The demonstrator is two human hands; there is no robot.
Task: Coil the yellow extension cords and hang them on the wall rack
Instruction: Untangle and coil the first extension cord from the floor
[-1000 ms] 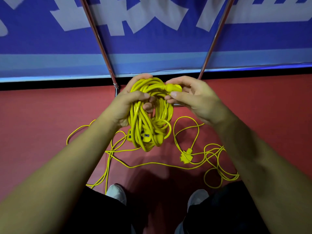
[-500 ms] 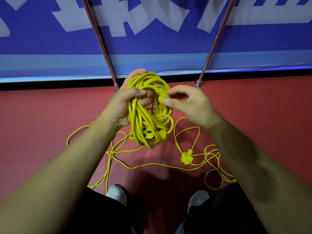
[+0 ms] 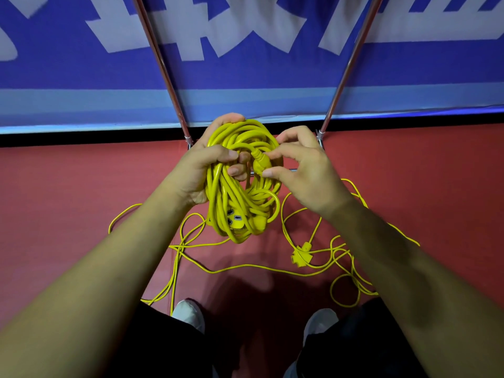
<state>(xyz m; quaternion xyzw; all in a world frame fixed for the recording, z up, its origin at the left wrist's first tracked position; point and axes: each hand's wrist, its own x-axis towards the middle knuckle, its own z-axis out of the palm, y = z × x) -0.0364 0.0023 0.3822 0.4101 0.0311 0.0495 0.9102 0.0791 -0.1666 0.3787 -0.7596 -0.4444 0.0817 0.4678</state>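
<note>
A: We hold the coiled yellow cord up in front of us, just above centre. Our left hand is wrapped through the loops at the bundle's nine o'clock side, fingers curled closed around a thick bunch of strands.

B: And our right hand sits at three o'clock of the coil. Thumb and forefinger pinch the yellow connector end against the loops; the other fingers are spread loosely.

A: At six o'clock of the bundle we see a plug with metal prongs hanging among the lowest loops.

B: A second, loose yellow cord lies uncoiled on the red floor below, sprawling from eight o'clock to four o'clock of the view, with a three-way socket at about four o'clock of the coil.

A: Two metal poles slant up from behind our hands toward eleven and one o'clock, in front of a blue banner.

B: Our white shoes show at six o'clock, beside the loose cord's near end.
</note>
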